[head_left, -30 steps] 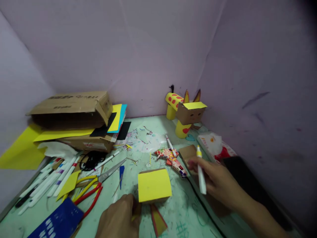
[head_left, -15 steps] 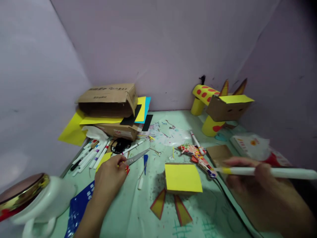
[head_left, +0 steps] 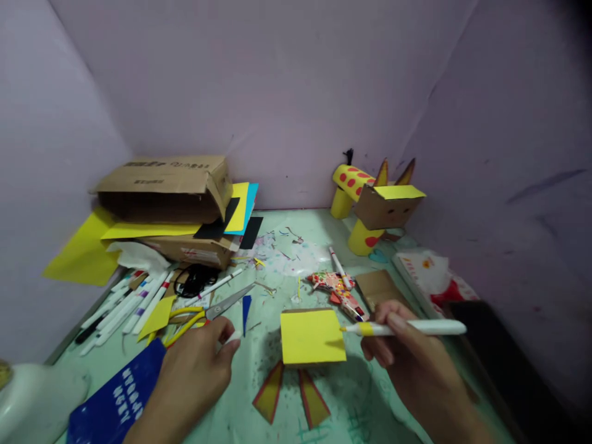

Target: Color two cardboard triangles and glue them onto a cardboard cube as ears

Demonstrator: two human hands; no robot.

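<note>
My right hand (head_left: 411, 351) grips a yellow marker (head_left: 430, 327) with a white barrel. Its uncapped tip points left, at the right edge of a small cardboard box (head_left: 313, 336) covered on top with yellow paper. My left hand (head_left: 203, 354) is closed, thumb and forefinger pinching a small white marker cap (head_left: 235, 336), mostly hidden by the fingers. Two brownish-yellow triangular pieces (head_left: 269, 394) with red edges lie at the box's near side. Yellow-handled scissors (head_left: 226, 303) and a blue paper sliver (head_left: 246, 311) rest just beyond my left hand.
Behind the box lies a patterned glue gun (head_left: 340, 293). A yellow giraffe-like figure with a box head (head_left: 391, 206) stands at the back right. Left are stacked cardboard boxes (head_left: 161, 176), several white markers (head_left: 124, 308), a blue packet (head_left: 115, 394) and a white cup (head_left: 44, 394).
My left hand has left the scissors' side and picked up the white cap from the table. My right hand has brought the marker left, close to the yellow-topped box. The view has shifted right.
</note>
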